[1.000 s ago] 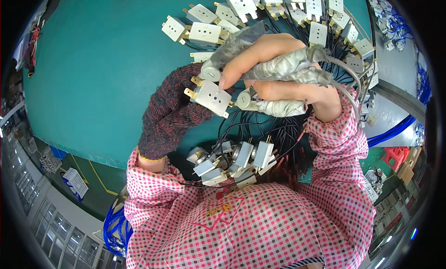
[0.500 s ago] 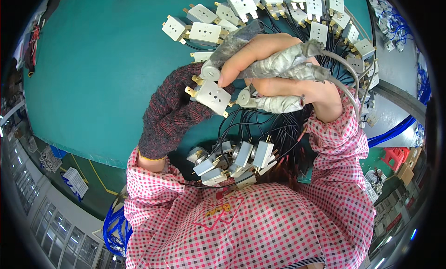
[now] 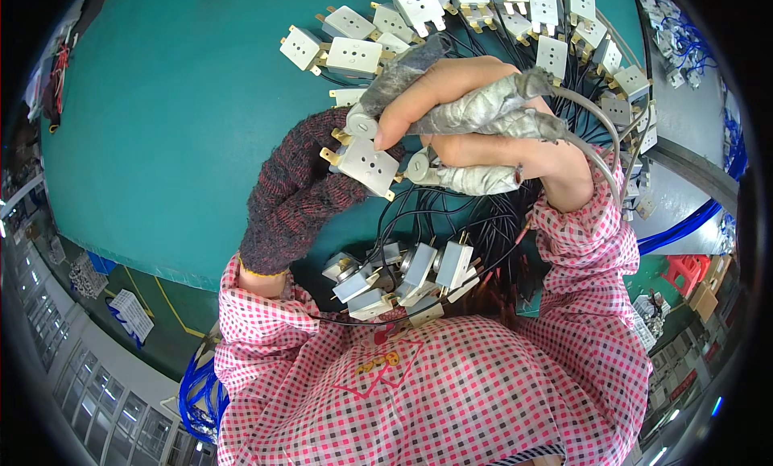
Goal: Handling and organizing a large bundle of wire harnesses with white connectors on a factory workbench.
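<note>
My left hand, in a dark red-and-black knitted glove, is closed around a white rectangular block with small holes in its face and brass tabs at its edges. My bare right hand grips a two-pronged tool wrapped in grey tape, with grey cables trailing from its rear. One of its round, slotted metal ends lies against the block's upper edge. The other sits at the right edge, close to a brass tab; whether it touches I cannot tell. The glove's fingertips are hidden behind the block.
Several similar white blocks with black wires lie across the far side of the green table. More blocks cluster near my apron, beside a bundle of black wires. Blue cables and a red stool are at the right.
The block and the tool's ends have shifted very slightly left together. Both hands keep their hold.
</note>
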Demonstrator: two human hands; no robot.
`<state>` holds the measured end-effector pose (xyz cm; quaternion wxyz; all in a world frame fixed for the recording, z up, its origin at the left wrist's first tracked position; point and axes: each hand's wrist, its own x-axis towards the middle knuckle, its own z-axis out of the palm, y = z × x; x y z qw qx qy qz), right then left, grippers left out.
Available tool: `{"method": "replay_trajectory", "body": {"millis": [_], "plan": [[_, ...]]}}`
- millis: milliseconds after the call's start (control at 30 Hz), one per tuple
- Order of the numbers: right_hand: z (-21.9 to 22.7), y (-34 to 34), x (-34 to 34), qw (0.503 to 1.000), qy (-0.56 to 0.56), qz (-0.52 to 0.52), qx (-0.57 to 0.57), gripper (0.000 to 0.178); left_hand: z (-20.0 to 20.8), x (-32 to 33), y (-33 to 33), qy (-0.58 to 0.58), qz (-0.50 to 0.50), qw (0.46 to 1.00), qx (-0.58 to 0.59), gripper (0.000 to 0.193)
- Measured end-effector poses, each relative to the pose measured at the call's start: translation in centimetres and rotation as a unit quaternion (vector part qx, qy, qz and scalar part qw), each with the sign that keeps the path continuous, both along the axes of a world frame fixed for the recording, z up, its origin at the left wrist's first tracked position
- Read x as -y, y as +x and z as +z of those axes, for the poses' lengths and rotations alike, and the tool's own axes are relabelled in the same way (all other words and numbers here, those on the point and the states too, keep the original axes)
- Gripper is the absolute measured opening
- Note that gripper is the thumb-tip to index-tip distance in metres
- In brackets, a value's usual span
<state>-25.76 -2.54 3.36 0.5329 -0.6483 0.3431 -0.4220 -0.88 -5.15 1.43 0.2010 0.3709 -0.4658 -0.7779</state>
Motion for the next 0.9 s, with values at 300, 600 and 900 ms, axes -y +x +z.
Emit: {"method": "replay_trajectory", "body": {"millis": [300, 600, 900], "plan": [[-0.1, 1.1, -0.1, 0.999, 0.006, 0.002, 0.048, 0.033, 0.6, -0.1, -0.3, -0.002, 0.022, 0.999, 0.026, 0.065], [0.4, 1.0, 0.0, 0.999, 0.032, 0.01, 0.016, 0.03, 0.0, -0.3, 0.3, -0.057, 0.0, 0.998, -0.012, 0.059], [0.2, 1.0, 0.0, 0.998, 0.044, 0.019, 0.04, 0.032, 0.2, -0.4, 0.4, -0.115, 0.002, 0.988, 0.106, 0.065]]}}
